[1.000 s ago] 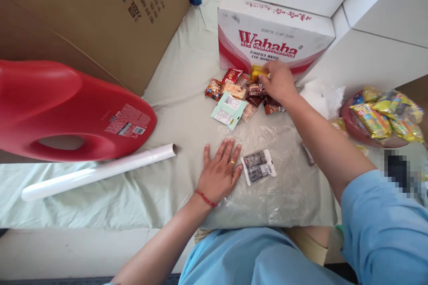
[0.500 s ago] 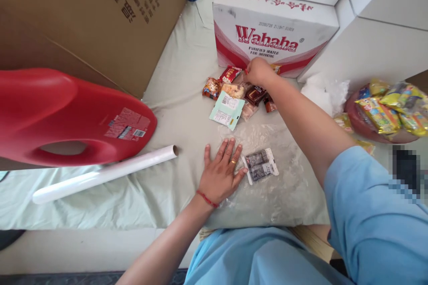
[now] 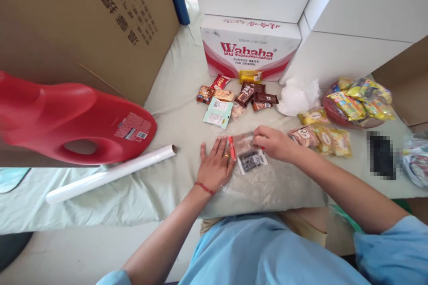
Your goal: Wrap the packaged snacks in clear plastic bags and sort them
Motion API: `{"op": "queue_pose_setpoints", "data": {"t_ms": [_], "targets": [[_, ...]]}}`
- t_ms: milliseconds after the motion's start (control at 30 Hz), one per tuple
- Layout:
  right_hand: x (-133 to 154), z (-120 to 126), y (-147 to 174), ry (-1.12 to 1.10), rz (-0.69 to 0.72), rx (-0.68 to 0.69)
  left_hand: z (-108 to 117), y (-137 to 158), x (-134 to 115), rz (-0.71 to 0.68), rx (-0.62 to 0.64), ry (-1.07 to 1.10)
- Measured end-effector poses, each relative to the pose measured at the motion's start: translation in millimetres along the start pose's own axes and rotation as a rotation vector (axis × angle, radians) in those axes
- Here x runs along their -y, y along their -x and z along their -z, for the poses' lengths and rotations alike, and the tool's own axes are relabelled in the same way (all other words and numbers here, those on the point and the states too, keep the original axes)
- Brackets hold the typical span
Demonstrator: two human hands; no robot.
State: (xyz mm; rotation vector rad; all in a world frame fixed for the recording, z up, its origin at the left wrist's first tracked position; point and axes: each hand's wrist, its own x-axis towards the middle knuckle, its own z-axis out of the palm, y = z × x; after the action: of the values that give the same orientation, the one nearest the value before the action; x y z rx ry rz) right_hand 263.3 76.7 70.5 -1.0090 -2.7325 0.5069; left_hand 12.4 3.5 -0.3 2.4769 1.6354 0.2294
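Note:
My left hand (image 3: 216,164) lies flat with fingers spread, at the left edge of a clear plastic sheet or bag (image 3: 267,187). Between the fingertips of my right hand (image 3: 272,142) is a snack packet (image 3: 245,143), see-through with a red end, its contents brownish. It is held over a dark packet with white edges (image 3: 252,161) that lies on the plastic. The red end comes close to my left fingers; whether they touch is unclear. Beyond sit a mint-green packet (image 3: 218,112), chocolate-brown packets (image 3: 245,93), a red packet (image 3: 220,82) and a yellow packet (image 3: 250,75).
A Wahaha carton (image 3: 249,49) stands behind the snacks. To the left are a red jug (image 3: 100,120), a white roll (image 3: 113,173) and a large cardboard box (image 3: 133,67). A bowl of snacks (image 3: 329,107), yellow packets (image 3: 331,140) and white padding (image 3: 297,98) lie right.
My right hand has come back from the snack pile near the carton, bringing the red-ended packet over the plastic. My left hand stays flat. The camera view has shifted.

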Motion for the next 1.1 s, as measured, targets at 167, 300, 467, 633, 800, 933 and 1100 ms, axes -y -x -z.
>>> {"op": "queue_pose_setpoints", "data": {"t_ms": [167,300,467,633,800,933,1100], "targets": [[-3.6,-10.3,27.1,-0.004,0.014,0.222,0.6,-0.7,-2.2,0.010,0.005,-0.024],[2.5,12.1,18.9,-0.104,-0.023,0.138,-1.2,-0.4,-1.7,0.010,0.004,-0.027],[23.3,2.8,-9.2,-0.015,-0.120,0.203,-2.0,-0.3,-0.7,0.004,0.001,-0.046],[31.9,-5.9,-13.6,0.071,-0.120,0.275,0.4,-0.8,-2.6,0.015,0.013,-0.030],[32.1,-2.7,-4.1,0.093,-0.067,0.310,-1.0,-0.3,-2.1,0.010,-0.013,0.011],[36.9,-11.8,0.9,0.173,-0.051,0.352,-3.1,0.2,-1.3,0.010,-0.026,0.014],[36.8,-18.0,9.8,0.181,-0.119,0.332,-3.5,0.4,-1.5,0.009,-0.027,0.014]]}}
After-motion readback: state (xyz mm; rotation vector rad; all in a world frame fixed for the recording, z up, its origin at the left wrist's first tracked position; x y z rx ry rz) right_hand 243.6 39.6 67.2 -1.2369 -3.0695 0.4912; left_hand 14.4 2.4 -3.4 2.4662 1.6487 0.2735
